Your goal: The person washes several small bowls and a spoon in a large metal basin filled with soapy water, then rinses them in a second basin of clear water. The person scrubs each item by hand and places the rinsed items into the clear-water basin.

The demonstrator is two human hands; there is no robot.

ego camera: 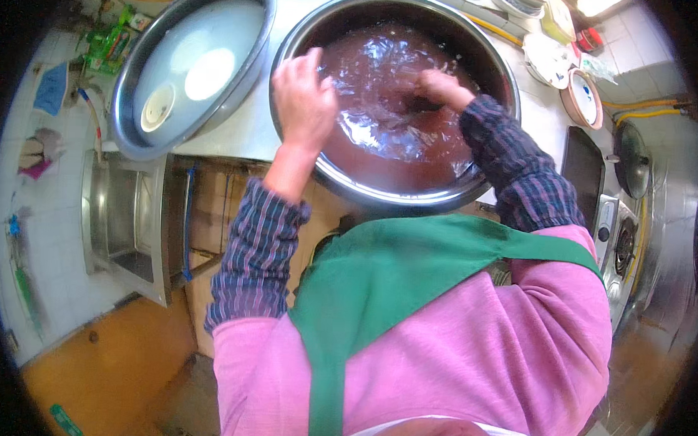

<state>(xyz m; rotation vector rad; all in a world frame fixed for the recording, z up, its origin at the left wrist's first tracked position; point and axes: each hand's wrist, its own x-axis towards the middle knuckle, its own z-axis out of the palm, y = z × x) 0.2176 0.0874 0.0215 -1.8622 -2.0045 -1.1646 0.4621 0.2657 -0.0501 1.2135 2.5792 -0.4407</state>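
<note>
A large round metal basin (502, 44) of reddish-brown liquid stands on the white counter before me. My left hand (306, 95) is over the basin's left rim, fingers bent and pointing away from me; whether it holds anything does not show. My right hand (443, 90) reaches over the liquid at the right, its fingers curled, with a dark shape just under them that I cannot make out. Ripples and bright reflections cover the liquid's surface. What lies beneath it is hidden.
An oval basin (122, 109) of cloudy water, with pale round shapes in it, stands at the left. Bowls, including a brown-rimmed one (566, 99), sit at the back right. A gas stove (608, 233) is at the right, and an open metal-framed compartment (164, 229) lies below left.
</note>
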